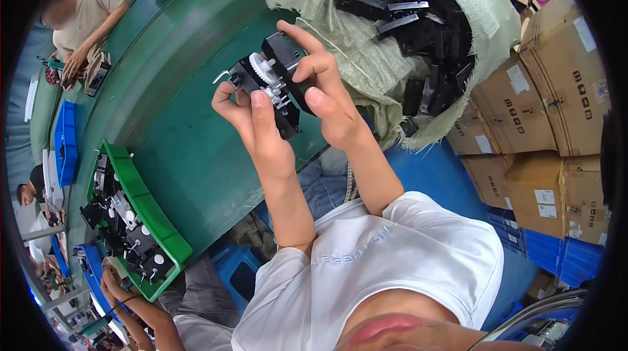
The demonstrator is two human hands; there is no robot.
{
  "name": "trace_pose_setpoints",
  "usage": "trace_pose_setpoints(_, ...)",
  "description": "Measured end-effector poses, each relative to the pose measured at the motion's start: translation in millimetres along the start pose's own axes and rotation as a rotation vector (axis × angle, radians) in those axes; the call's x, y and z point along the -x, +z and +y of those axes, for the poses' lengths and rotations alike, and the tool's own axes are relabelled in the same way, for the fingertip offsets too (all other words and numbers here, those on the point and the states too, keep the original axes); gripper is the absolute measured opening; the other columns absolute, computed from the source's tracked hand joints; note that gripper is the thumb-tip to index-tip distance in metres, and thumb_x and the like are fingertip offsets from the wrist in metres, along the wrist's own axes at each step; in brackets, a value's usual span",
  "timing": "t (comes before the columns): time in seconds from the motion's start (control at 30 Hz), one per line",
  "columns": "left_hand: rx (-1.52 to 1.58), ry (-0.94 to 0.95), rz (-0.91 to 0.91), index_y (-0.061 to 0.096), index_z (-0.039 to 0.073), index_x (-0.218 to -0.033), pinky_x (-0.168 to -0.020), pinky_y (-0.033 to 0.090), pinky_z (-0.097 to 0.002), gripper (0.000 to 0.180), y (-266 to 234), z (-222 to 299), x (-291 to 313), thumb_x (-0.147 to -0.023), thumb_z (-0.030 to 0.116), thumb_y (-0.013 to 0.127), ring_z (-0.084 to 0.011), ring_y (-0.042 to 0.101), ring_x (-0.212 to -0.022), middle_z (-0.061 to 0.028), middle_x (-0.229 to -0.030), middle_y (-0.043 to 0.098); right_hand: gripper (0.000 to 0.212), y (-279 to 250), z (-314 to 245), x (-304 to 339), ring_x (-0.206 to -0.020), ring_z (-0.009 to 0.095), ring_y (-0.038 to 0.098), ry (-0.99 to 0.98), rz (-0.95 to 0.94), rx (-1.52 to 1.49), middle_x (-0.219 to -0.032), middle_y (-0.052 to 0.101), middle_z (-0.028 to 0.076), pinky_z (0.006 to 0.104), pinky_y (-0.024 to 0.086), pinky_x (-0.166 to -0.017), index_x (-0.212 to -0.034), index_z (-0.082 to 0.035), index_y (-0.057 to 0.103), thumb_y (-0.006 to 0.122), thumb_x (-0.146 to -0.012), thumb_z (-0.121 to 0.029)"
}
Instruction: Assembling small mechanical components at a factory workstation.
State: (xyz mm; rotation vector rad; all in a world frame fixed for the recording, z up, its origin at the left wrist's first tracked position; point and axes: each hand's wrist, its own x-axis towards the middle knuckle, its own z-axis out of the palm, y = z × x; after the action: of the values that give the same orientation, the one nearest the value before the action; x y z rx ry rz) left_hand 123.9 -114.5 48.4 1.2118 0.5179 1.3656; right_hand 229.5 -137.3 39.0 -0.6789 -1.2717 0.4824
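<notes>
My left hand (261,132) is closed on a black gear box (288,123), its thumb near the white gears (263,70). A bent metal crank (222,77) sticks out from the box's left end. In my right hand (333,105) is a black plastic cover (280,50), gripped by the fingers and thumb. Cover and gear box are held side by side above the green table, close together; whether they touch is hard to tell. The gears face the cover.
A woven sack (353,60) of black plastic parts stands at the far right. A green bin (140,194) of gear assemblies sits on the left. Cardboard boxes (517,102) are stacked at right. A co-worker's arms (140,308) show at lower left; another person (91,11) sits across the green table (190,148).
</notes>
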Motion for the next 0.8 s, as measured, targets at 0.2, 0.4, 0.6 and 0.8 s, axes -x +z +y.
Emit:
trace_pose_setpoints(0.2,0.027,-0.028,0.03,0.025,0.008,-0.129,-0.096,0.033,-0.0345,0.044,4.5,2.9,0.4,-0.098,0.027,0.048,-0.0188,0.04,-0.105,-0.0149,-0.116,0.042,0.025,1.6,8.4,2.2,-0.106,0.026,0.045,-0.081,-0.038,0.035,-0.151,0.026,0.021,0.0368,0.034,-0.092,-0.107,-0.005,0.048,0.043,-0.088,-0.021)
trace_pose_setpoints(0.4,-0.027,-0.027,0.02,0.025,0.007,-0.129,-0.094,0.034,-0.0349,0.042,4.8,6.3,0.4,-0.099,0.027,0.047,-0.0187,0.041,-0.103,-0.0145,-0.115,0.042,0.025,1.1,7.7,2.4,-0.105,0.027,0.046,-0.068,-0.048,0.035,-0.151,0.026,0.022,0.0373,0.035,-0.091,-0.107,-0.006,0.047,0.042,-0.087,-0.02)
trace_pose_setpoints(0.6,-0.166,-0.007,-0.006,0.026,0.007,-0.13,-0.093,0.037,-0.0344,0.041,5.8,-0.3,-0.5,-0.101,0.03,0.043,-0.0202,0.046,-0.104,-0.0149,-0.118,0.044,0.025,-0.9,13.7,1.6,-0.104,0.028,0.048,-0.121,-0.033,0.026,-0.152,0.025,0.022,0.0379,0.035,-0.092,-0.108,-0.006,0.047,0.043,-0.087,-0.018)
trace_pose_setpoints(0.8,-0.164,-0.009,-0.029,0.025,0.003,-0.127,-0.092,0.034,-0.0347,0.041,9.2,-6.8,-1.8,-0.1,0.027,0.044,-0.0191,0.041,-0.101,-0.0142,-0.114,0.041,0.026,-4.9,21.4,4.9,-0.104,0.028,0.047,-0.133,-0.014,-0.013,-0.152,0.024,0.022,0.0372,0.036,-0.091,-0.109,-0.006,0.046,0.043,-0.086,-0.016)
